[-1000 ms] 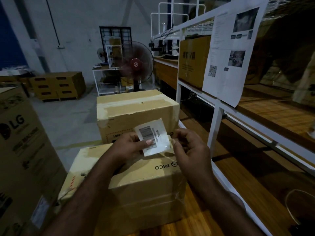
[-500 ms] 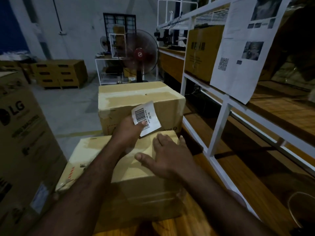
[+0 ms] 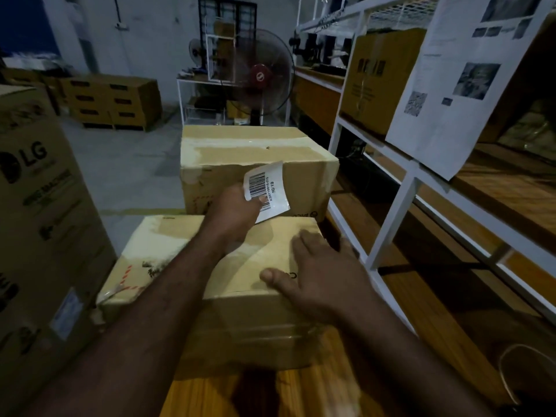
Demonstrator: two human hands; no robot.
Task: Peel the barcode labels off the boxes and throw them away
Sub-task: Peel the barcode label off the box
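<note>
Since the earlier frames the right hand (image 3: 322,278) has let go of the barcode label (image 3: 266,191) and come down flat on the near box (image 3: 186,260), while the left hand (image 3: 237,215) has carried the label up and away from that box. The left grip pinches the label by its lower left edge, thumb across the bars; the label is curled, clear of any box, and shows in front of the far box (image 3: 255,164). The right grip is spread, palm down on the near box's top right part, holding nothing. Counted: one loose label, two hands, two plain cardboard boxes in a row running away from the camera, the far one just behind the near one. A third, taller carton marked LG (image 3: 39,212) stands at the left edge. The near box sits on a wooden desk (image 3: 331,395). To the right runs a white-framed shelf rack (image 3: 400,206) with wooden boards, one brown carton (image 3: 379,79) on it and a printed sheet (image 3: 460,85) hanging from its front. Far off, a grey floor (image 3: 126,164), a standing fan (image 3: 258,76) with a red hub, a stack of low cartons (image 3: 114,103) at far left, and a barred window (image 3: 227,13) in a pale wall; the room is dim.
</note>
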